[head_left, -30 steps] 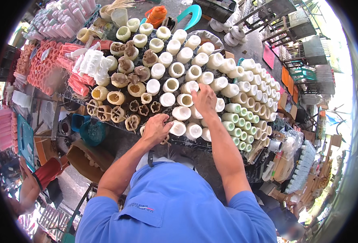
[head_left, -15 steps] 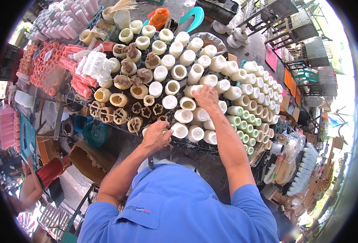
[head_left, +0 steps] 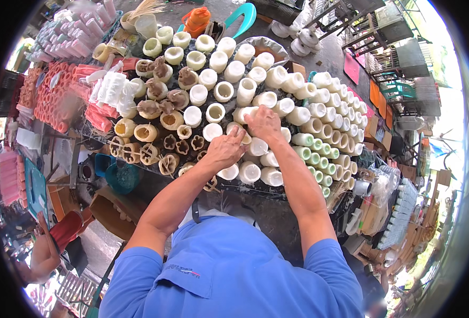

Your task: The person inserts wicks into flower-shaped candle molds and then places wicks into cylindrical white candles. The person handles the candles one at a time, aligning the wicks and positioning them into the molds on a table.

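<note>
Hollow white and cream wax candles (head_left: 224,91) stand packed in rows across the dark table before me. My right hand (head_left: 264,125) has its fingers curled around a tilted white candle (head_left: 241,114) in the middle rows. Just nearer and to the left, my left hand (head_left: 226,150) grips the rim of another pale candle (head_left: 234,127), its fingertips close to my right hand. Part of that candle is hidden under the fingers. White candles (head_left: 249,173) stand at the near edge, below both hands.
Left of my hands are brown flower-shaped wax pieces (head_left: 170,141) and yellowish hollow ones (head_left: 146,133). Pink wax tubes (head_left: 54,93) lie further left. Pale green cylinders (head_left: 308,158) line the right side. A cardboard box (head_left: 119,204) and a teal basin (head_left: 122,177) sit below, left.
My left hand has moved right and away from me, from the near edge to a candle beside my right hand. My right hand stays at the tilted candle. The view has shifted slightly.
</note>
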Tool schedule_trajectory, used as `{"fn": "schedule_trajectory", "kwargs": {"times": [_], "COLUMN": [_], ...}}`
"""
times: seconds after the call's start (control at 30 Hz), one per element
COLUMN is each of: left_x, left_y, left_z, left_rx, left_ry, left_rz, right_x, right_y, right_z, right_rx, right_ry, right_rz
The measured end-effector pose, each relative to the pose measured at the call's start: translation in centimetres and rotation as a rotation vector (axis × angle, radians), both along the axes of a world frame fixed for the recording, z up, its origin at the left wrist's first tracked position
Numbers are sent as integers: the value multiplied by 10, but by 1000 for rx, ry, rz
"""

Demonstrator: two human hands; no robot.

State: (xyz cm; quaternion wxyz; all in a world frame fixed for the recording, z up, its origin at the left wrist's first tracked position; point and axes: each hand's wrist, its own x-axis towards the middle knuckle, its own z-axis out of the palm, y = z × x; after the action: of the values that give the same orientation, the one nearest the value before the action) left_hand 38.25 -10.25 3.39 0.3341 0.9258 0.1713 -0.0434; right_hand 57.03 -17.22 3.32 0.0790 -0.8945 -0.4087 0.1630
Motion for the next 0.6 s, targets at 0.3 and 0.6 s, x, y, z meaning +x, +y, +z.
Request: {"fn": "schedule_trajectory", "kwargs": {"times": [0.3, 0.6], "left_x": [8, 22], "left_y": [2, 30], "left_z": [-29, -19], "left_rx": [-3, -69], "left_ry": [-58, 89], "left_rz": [43, 138], "right_x": [23, 17], "right_y": [0, -28], "right_z": [21, 54], "right_rx": [26, 242], "right_ry": [10, 57], "right_rz": [-98, -286]}}
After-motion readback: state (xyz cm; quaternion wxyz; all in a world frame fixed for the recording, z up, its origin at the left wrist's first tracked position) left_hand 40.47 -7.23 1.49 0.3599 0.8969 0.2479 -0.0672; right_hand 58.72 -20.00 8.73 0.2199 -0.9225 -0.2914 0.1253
